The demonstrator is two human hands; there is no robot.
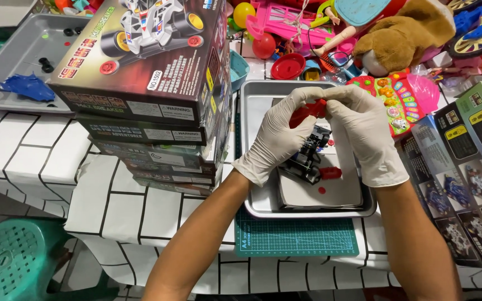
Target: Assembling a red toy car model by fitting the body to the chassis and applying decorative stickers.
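Observation:
Both my hands wear white gloves and meet over a steel tray (252,111). My left hand (277,136) and my right hand (364,134) together grip a red plastic part (307,111) between their fingertips. Just below it hangs a black toy car chassis (308,156), which my left hand seems to support. On a paper sheet (319,195) in the tray lie a red piece (330,173) and a small red dot-like piece (322,190).
A stack of toy car boxes (157,83) stands at the left. A second tray (29,61) at the far left holds a blue car shell (26,87) and small black wheels. More boxes (470,167) lie right; toys crowd the back. A green cutting mat (297,237) lies under the tray.

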